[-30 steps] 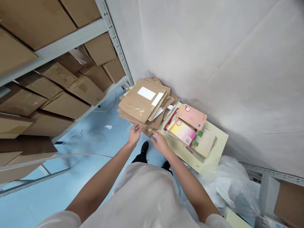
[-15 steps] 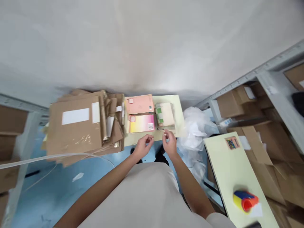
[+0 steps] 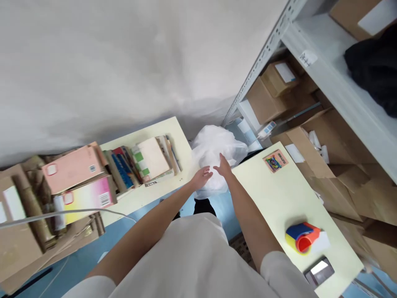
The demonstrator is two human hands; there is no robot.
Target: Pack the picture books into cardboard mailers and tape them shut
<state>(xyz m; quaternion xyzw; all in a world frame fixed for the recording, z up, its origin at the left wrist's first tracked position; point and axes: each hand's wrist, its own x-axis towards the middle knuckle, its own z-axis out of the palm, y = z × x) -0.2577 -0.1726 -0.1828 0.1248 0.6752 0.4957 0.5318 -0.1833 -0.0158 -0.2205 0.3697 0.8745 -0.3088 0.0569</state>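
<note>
The left hand and right hand are held, each grip loosely spread, over the white plastic bag beside the book-laden desk; whether it is touched cannot be told.

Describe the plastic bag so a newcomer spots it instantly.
Find the pale-yellow left table and right table. In the gap between them, behind the left hand and right hand in this view, is the plastic bag. White, crumpled and cloudy, it stands out from the flat tabletops beside it.
</note>
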